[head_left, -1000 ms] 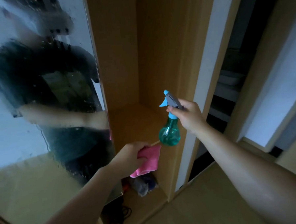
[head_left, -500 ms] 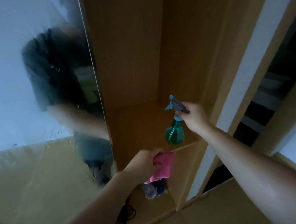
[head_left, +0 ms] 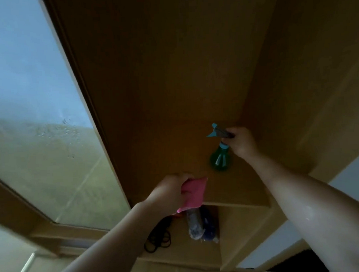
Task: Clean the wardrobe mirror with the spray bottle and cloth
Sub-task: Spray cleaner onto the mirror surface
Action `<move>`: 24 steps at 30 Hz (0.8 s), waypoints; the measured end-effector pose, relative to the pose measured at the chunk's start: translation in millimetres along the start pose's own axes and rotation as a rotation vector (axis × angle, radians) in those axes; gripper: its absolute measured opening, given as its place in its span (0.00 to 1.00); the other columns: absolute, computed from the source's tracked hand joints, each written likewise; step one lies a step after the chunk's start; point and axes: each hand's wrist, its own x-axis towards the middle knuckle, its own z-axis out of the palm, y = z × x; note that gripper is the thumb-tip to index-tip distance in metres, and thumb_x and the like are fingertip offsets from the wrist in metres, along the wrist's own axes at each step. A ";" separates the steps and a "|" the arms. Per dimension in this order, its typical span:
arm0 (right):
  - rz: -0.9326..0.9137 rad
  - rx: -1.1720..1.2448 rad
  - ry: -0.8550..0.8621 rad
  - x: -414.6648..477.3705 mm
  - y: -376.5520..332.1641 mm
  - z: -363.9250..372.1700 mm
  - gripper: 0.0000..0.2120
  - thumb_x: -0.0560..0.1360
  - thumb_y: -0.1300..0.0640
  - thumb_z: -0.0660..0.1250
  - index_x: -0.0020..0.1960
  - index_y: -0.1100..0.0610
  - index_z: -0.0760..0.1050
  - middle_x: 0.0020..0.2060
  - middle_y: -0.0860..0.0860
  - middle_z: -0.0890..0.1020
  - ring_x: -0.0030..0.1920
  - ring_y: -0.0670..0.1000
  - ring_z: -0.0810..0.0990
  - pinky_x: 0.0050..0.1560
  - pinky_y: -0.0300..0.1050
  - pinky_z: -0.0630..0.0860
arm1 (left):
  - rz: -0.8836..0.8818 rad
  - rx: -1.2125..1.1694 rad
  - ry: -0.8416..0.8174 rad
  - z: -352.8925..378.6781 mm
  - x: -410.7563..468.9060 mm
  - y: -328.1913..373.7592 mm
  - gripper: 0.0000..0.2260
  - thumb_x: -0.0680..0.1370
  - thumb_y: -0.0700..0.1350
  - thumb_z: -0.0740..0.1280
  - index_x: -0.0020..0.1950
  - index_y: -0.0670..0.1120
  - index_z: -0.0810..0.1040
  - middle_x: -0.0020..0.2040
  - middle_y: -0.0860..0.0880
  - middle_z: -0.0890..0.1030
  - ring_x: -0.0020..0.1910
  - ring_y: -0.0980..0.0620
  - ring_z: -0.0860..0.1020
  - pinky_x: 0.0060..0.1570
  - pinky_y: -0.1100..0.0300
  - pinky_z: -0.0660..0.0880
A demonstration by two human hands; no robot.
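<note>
The wardrobe mirror [head_left: 38, 114] fills the left side, misted and speckled with droplets near its middle. My right hand [head_left: 242, 142] grips the head of a green spray bottle [head_left: 220, 159] with a blue nozzle, holding it upright over the wooden shelf [head_left: 229, 193] inside the open wardrobe. My left hand [head_left: 169, 191] is closed on a pink cloth [head_left: 193, 194] that hangs at the shelf's front edge, below and left of the bottle. Both hands are to the right of the mirror, apart from it.
The wardrobe's wooden back panel [head_left: 170, 63] rises behind the shelf. Below the shelf lie black coiled cables [head_left: 158, 239] and a bundle in clear plastic [head_left: 201, 224]. A white wall strip [head_left: 343, 179] shows at the right.
The view has swung closer and to the right, so my reflection has left the mirror. The bottle has moved deeper over the shelf, and the cloth has come up to the shelf's front edge.
</note>
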 end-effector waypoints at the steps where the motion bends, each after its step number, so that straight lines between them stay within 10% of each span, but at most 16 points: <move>1: 0.001 0.005 -0.009 6.4 2.1 1.9 0.14 0.76 0.63 0.68 0.61 0.59 0.78 0.55 0.55 0.81 0.57 0.54 0.79 0.51 0.42 0.71 | -0.026 -0.017 0.013 0.3 -0.4 1.3 0.18 0.79 0.43 0.64 0.68 0.55 0.70 0.53 0.54 0.75 0.42 0.60 0.74 0.40 0.65 0.77; 24: -0.028 0.114 -0.134 43.2 8.7 23.0 0.12 0.77 0.62 0.66 0.60 0.57 0.78 0.47 0.52 0.80 0.52 0.52 0.79 0.47 0.43 0.71 | -0.172 -0.108 0.172 0.0 -17.6 3.0 0.20 0.77 0.42 0.68 0.68 0.54 0.72 0.58 0.55 0.77 0.52 0.55 0.78 0.50 0.61 0.80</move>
